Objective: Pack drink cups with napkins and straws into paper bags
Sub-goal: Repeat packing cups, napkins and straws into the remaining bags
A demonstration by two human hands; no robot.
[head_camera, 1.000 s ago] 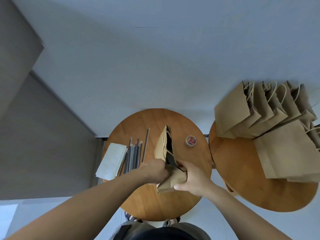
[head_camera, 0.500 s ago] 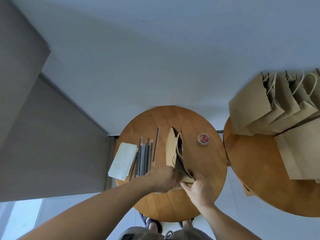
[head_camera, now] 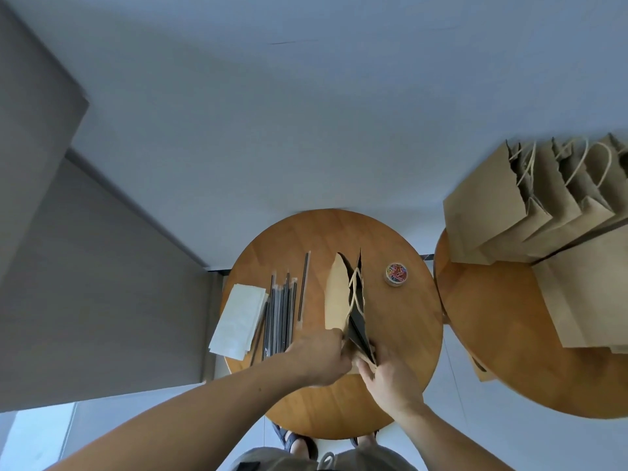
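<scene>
Left hand (head_camera: 316, 358), right hand (head_camera: 387, 375), bag (head_camera: 336, 297) gripped between

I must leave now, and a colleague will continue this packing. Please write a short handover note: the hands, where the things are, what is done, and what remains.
Left hand: grips the near end of the brown paper bag.
Right hand: pinches the same end.
The bag is on the round wooden table with its mouth parted. The inside is dark, so its contents cannot be told.
Napkins and wrapped straws lie to its left, and a tub of paper clips to its right.
More paper bags are on the second table.
No drink cup is in view.
Left: pack this bag.
</scene>
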